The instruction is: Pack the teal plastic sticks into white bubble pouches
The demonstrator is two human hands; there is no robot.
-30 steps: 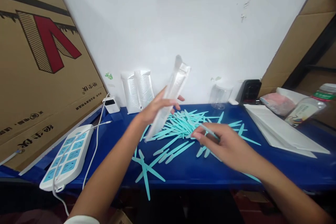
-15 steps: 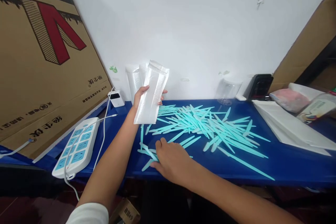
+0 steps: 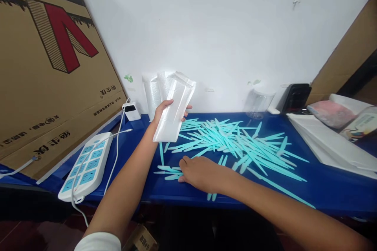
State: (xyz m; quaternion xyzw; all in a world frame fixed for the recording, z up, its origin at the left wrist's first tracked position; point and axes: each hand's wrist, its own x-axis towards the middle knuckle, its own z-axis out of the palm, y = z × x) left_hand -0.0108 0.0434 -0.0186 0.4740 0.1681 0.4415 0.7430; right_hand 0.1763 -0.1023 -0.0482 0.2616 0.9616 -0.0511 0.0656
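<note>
My left hand point(image 3: 165, 110) holds up a white padded mailer point(image 3: 176, 108), thumb in front and fingers behind its right edge. Low over the table's front part, my right hand point(image 3: 202, 172) has its fingers closed on a small bunch of turquoise eyebrow razors point(image 3: 169, 172), whose paler capped ends point left. Its palm hides the rest of the bunch. Behind that hand lies a loose pile of the same slim razors point(image 3: 226, 137). A few single ones rest near the right wrist.
More padded mailers point(image 3: 151, 94) lean on the wall. On the left are a power strip point(image 3: 91, 164), a white device with a dark screen point(image 3: 131, 111) and a large carton point(image 3: 59, 98). A clear jar point(image 3: 259, 104), black object point(image 3: 296, 98) and white sheets point(image 3: 332, 145) stand or lie on the right.
My right hand has shifted a little to the right with the bunch, whose ends now lie closer together. My left hand still holds the mailer. The camera view has shifted slightly.
</note>
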